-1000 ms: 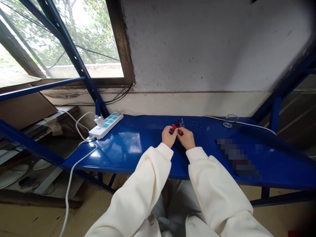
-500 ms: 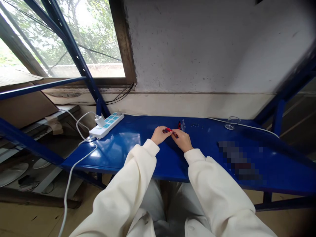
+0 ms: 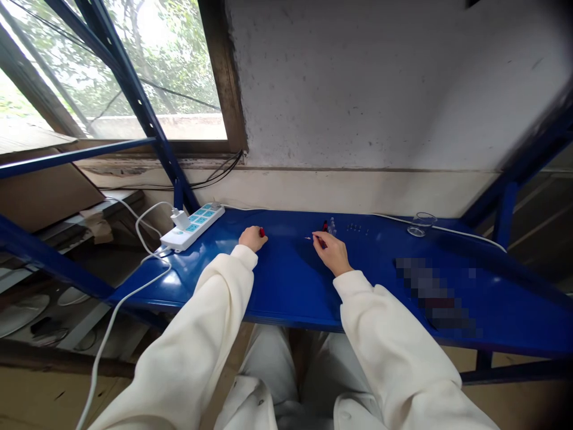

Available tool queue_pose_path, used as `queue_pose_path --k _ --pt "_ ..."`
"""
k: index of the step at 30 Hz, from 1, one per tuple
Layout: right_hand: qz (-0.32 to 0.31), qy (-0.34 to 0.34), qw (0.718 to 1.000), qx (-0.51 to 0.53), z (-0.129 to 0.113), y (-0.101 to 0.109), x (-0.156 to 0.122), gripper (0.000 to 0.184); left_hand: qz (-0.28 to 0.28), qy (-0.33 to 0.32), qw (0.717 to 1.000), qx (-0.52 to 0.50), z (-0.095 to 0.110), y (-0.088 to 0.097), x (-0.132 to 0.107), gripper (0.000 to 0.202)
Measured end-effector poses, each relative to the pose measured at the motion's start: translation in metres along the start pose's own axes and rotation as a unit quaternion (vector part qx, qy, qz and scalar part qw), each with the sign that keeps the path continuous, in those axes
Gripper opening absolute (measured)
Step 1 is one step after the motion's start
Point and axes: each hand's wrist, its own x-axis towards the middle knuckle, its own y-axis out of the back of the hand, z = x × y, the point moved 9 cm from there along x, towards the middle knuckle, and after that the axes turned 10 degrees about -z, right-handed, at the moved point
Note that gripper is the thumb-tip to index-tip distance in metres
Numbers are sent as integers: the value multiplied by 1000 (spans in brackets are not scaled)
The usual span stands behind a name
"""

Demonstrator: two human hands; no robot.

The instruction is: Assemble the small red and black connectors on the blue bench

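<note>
My left hand [image 3: 252, 239] is closed around a small red piece [image 3: 262, 232], whose end shows above the fingers, over the left part of the blue tabletop [image 3: 286, 275]. My right hand [image 3: 332, 253] pinches a thin pen-like piece [image 3: 308, 238]. Its pale, pointed tip sticks out to the left, and most of it is hidden by the fingers. Just behind my right hand stand a small red and black object [image 3: 324, 226] and a cluster of small clear pieces [image 3: 332, 226]. Their exact kind is too small to make out.
Several tiny clear pieces [image 3: 357, 227] lie in a row behind and right of my hand. A clear glass cup [image 3: 421, 224] stands at the back right. On the left sits a white power strip [image 3: 192, 228] with a cable. A blurred-out dark object [image 3: 432, 292] lies right.
My hands have come apart. My left hand has moved left with the small red piece, while my right hand stays almost in place and the thin piece's pale tip now shows.
</note>
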Motion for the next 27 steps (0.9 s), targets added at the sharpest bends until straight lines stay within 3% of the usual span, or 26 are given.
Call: queue_pose_path --k 9,19,22,24,27 --pt "84 45 995 31 2 11 -5 30 1 26 1000 -12 -11 -9 7 17" --pt "80 7 996 32 6 16 -5 31 18 32 999 -29 -12 -9 7 19" --pt "104 3 994 29 6 26 -8 29 18 36 998 -54 -17 -6 4 26" --pt "130 -23 991 18 10 34 -9 27 55 39 995 -73 -19 2 -5 37" --pt "156 -99 983 2 25 44 -12 26 175 13 978 -109 -8 21 -32 37"
